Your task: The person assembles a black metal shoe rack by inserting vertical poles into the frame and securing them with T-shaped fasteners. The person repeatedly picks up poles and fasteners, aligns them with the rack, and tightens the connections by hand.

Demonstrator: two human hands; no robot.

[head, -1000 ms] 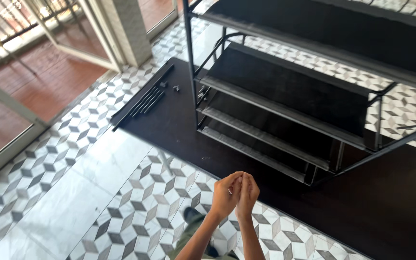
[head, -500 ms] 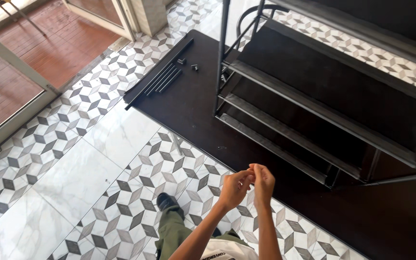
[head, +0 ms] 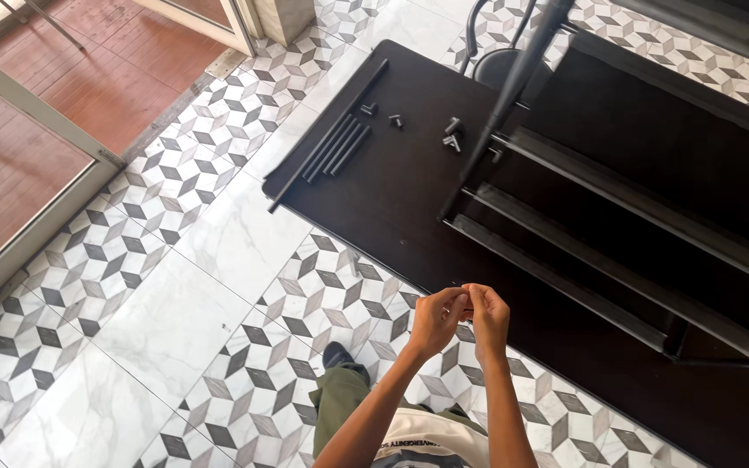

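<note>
Hands meet in the lower middle of the frame, raised in front of the person's body. The left hand [head: 433, 322] and the right hand [head: 487, 314] are pressed together at the fingertips, with the fingers of both curled inward and closed around a small dark part [head: 464, 287] that barely shows above the knuckles; it is too small to tell what it is. Both forearms rise from the bottom edge of the frame, above a white shirt and green trousers, and one dark shoe [head: 336, 354] stands on the floor just left of the hands.

Below the hands lies a patterned tile floor [head: 158, 286] of grey, black and white cube shapes mixed with plain marble squares. A dark flat board [head: 392, 186] lies on the floor from the upper middle of the frame down toward the lower right. On it stands a black metal rack [head: 617, 234] with several slatted shelves, filling the right side of the frame. Near the board's upper left edge lies a bundle of black rods [head: 336, 149], side by side, and just right of them a few small black fittings [head: 451, 137] are scattered close to the rack's upright post. A sliding door frame [head: 36, 113] and reddish outdoor tiles occupy the upper left of the frame.
</note>
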